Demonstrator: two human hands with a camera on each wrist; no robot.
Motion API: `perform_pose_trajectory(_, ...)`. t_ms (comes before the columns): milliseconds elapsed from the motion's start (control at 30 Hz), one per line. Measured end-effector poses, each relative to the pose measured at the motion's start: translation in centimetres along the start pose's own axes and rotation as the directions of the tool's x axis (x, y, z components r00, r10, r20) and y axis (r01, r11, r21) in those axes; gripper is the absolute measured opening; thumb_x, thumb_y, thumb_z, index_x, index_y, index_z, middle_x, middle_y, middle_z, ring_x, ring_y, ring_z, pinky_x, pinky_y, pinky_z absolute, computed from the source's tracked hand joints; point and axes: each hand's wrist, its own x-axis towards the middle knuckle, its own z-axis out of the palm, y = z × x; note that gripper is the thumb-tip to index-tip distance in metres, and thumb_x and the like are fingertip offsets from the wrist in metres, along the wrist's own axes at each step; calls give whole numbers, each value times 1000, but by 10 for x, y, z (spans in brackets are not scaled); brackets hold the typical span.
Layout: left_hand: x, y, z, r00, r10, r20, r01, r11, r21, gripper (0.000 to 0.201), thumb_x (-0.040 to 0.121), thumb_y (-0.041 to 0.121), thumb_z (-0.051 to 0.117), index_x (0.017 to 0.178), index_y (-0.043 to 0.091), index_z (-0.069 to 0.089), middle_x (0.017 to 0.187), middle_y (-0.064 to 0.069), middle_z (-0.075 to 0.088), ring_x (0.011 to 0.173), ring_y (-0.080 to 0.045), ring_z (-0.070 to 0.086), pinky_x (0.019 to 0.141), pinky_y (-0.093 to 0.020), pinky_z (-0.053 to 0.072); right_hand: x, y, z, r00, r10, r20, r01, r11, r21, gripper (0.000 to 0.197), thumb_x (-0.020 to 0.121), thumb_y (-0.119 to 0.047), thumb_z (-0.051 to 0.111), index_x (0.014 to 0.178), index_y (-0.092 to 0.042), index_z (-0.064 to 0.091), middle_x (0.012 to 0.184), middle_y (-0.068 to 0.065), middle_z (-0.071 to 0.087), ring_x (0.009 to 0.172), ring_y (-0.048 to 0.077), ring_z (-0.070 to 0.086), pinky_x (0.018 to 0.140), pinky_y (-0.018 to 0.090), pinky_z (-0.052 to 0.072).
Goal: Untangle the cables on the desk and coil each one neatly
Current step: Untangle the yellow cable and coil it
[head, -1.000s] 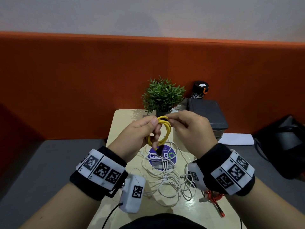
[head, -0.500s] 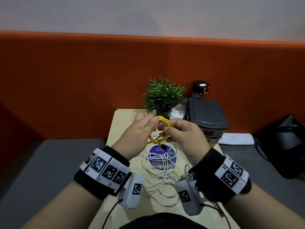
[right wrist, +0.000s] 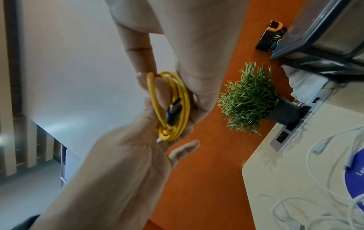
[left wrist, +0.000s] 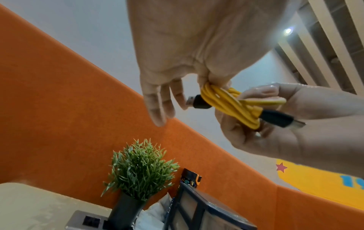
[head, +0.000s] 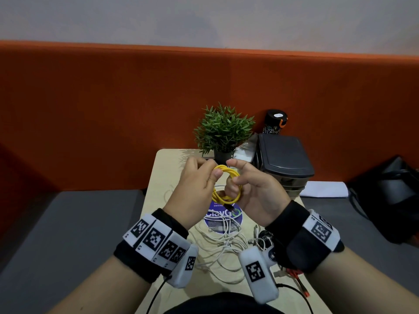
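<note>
A yellow cable [head: 226, 197] wound into a small coil hangs in the air above the desk, held by both hands. My left hand [head: 213, 171] pinches the coil's top left between thumb and forefinger. My right hand [head: 232, 177] grips its right side, with a finger hooked through the loop. In the left wrist view the yellow coil [left wrist: 226, 102] shows two black USB plugs [left wrist: 199, 102] sticking out. The right wrist view has the coil [right wrist: 171, 105] between both palms. A tangle of white cables [head: 222, 248] lies on the desk [head: 163, 177] under my wrists. A red cable [head: 294, 274] lies at the near right.
A potted plant [head: 224, 130] stands at the desk's far edge, next to a black drawer unit [head: 283, 159] and a dark cylinder [head: 275, 122]. A round blue sticker [head: 223, 217] lies under the white cables. An orange partition [head: 113, 109] backs the desk. White paper [head: 324, 189] lies at the right.
My right wrist has rolled over, and that hand moved from pinching the coil's top to hooking a finger through it. The left hand kept its pinch. The coil now faces me more.
</note>
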Motion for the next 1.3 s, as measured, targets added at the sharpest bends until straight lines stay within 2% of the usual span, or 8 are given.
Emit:
perform_pose_trajectory(133, 1, 2, 1, 1000, 16, -17, -16, 1000, -25, 29, 100, 32, 32, 93, 10, 51, 93, -3, 43, 83, -15, 46, 71, -28, 36, 3, 4, -2, 988, -119, -96, 82, 944, -320, 39, 78, 14, 59, 107, -12, 54, 74, 7, 56, 64, 20, 55, 61, 33, 50)
perform_pose_trajectory(267, 4, 1, -2, 998, 42, -55, -41, 999, 19, 24, 100, 29, 35, 84, 15, 45, 85, 2, 42, 76, -10, 43, 63, -26, 28, 6, 10, -9, 937, -305, -168, 76, 650, -756, 35, 78, -3, 71, 99, -27, 58, 75, 0, 63, 72, 16, 62, 78, 42, 54)
perform_pose_trajectory(667, 11, -18, -8, 983, 168, -68, -145, 953, 264, 30, 96, 34, 38, 91, 10, 55, 95, 3, 38, 88, -18, 41, 71, -28, 30, 2, 1, -21, 981, -167, -95, 17, 567, -823, 22, 87, -15, 67, 107, -20, 58, 60, 0, 67, 45, 10, 45, 50, 26, 40)
perform_pose_trajectory(800, 9, -10, -5, 993, 109, -41, -103, 987, 121, 23, 99, 26, 39, 89, 10, 51, 90, 0, 40, 74, -10, 38, 62, -21, 26, 5, 7, -25, 953, -289, -90, 10, 327, -945, 16, 84, -17, 70, 90, -26, 57, 68, -4, 67, 55, 12, 58, 61, 29, 50)
perform_pose_trajectory(967, 7, -6, -7, 996, 72, 50, -72, 997, -7, 28, 99, 31, 35, 77, 19, 46, 79, 4, 42, 72, -6, 42, 61, -24, 28, 6, 10, -29, 878, -478, 23, 37, 20, -999, 10, 80, -21, 73, 78, -21, 63, 73, -11, 48, 66, 5, 46, 58, 8, 33)
perform_pose_trajectory(1100, 7, -3, -8, 998, 24, 53, -17, 992, -123, 30, 100, 30, 37, 71, 23, 44, 72, 4, 44, 63, -13, 45, 61, -29, 34, 6, 13, -25, 877, -467, -110, 42, 304, -952, 6, 83, -15, 71, 83, -21, 69, 71, -7, 66, 68, 5, 61, 64, 8, 45)
perform_pose_trajectory(1200, 7, -1, -10, 998, 28, 58, -21, 991, -131, 30, 100, 29, 37, 71, 25, 43, 72, 5, 44, 63, -12, 46, 61, -30, 35, 5, 17, -21, 912, -371, -176, 105, 625, -774, 26, 79, 1, 62, 85, -22, 73, 75, 4, 73, 75, 20, 69, 81, 38, 56)
perform_pose_trajectory(1300, 6, 1, -11, 996, 55, 71, -49, 995, -92, 28, 99, 31, 36, 72, 26, 42, 76, 6, 44, 66, -10, 46, 61, -29, 35, 4, 18, -18, 940, -295, -170, 119, 753, -647, 22, 77, -3, 66, 79, -23, 76, 76, 10, 72, 78, 26, 67, 86, 45, 55)
